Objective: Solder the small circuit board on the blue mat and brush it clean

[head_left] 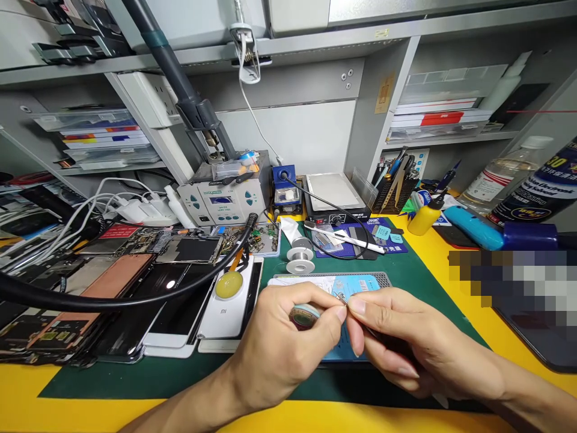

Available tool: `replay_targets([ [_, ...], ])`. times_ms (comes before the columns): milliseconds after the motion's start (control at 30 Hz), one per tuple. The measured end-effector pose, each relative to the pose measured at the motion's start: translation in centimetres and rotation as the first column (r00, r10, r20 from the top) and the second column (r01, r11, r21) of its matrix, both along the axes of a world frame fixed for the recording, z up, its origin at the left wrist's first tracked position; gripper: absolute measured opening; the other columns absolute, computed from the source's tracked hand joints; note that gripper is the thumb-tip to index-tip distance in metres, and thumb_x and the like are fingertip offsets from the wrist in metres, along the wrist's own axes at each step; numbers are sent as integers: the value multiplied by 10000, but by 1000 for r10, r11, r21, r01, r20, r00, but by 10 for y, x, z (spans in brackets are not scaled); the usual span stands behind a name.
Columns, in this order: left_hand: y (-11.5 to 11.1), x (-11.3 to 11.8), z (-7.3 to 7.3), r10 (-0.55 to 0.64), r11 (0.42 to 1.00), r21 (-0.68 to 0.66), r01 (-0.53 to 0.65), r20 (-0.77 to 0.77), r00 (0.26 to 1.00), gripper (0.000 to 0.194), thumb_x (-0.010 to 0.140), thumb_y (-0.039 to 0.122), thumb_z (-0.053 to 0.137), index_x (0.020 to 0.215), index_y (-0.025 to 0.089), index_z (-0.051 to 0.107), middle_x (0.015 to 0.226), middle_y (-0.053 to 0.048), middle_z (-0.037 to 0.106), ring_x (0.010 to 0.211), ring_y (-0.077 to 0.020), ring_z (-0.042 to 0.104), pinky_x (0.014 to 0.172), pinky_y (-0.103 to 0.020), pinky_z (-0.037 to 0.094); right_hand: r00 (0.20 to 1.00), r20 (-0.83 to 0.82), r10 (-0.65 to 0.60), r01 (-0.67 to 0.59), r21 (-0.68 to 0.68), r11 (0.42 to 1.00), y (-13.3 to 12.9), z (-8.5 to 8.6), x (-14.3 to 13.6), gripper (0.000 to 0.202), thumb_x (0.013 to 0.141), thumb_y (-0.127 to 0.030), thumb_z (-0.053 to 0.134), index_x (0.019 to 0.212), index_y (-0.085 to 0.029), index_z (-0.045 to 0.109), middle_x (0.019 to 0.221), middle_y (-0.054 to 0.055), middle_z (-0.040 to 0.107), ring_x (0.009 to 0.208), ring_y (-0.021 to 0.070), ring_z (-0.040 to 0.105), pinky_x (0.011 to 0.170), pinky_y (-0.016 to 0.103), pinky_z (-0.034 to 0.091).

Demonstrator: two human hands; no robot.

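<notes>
Small metal part [341, 296] sits pinched in left hand [288, 340] and right hand [408, 331] fingertips, apparently for fine adjustment; next move likely demands steadiness.

The pinched piece [341, 297] looks metallic, the green mat [417, 288] matt.

The small metal part [341, 297] is silvery grey; the printed package [366, 282] is light blue and white. The mat [428, 288] is plain dark green, the tabletop [24, 379] bright yellow. One phone back [219, 322] is white with a grey MI logo, the round disc [229, 285] olive-yellow, the bottle [421, 219] yellow, the hot-air station [207, 207] pale grey with green buttons, the thick hose [157, 299] black.
</notes>
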State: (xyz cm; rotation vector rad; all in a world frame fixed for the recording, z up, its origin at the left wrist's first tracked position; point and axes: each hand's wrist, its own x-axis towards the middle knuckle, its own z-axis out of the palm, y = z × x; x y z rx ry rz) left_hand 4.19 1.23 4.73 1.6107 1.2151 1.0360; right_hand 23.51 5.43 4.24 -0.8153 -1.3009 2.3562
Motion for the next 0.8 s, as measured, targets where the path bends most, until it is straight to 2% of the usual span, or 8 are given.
replay_targets([
  [200,0,2,0,-13,1000,7,13,6,1000,236,911,211,583,762,128,748,628,7,635,507,-50,438,460,-164,341,1000,0,18,-18,-69,997,2,4,1,405,955,-506,548,782,-152,641,421,-88,389,302,23,211,280,122,220],
  [467,0,3,4,3,998,55,-4,9,1000,225,881,168,594,736,128,762,628,1,679,533,-55,503,509,-143,395,1000,25,-5,4,61,998,-1,-1,2,460,963,-536,523,745,-140,611,398,-81,376,325,29,262,318,119,234],
  [600,1,2,2,-8,1000,-7,8,34,999,212,886,198,603,760,131,761,672,-12,688,559,-68,523,514,-153,411,999,-25,28,-29,-16,999,1,-4,3,437,978,-479,514,720,-141,616,382,-79,383,281,26,218,279,128,228],
  [800,2,-5,-1,-80,987,-133,95,116,990,187,899,277,636,826,137,735,584,31,563,475,-49,466,430,-150,358,991,-103,90,-108,-184,977,5,-2,5,430,984,-401,510,656,-140,606,377,-74,365,262,18,183,249,117,176],
])
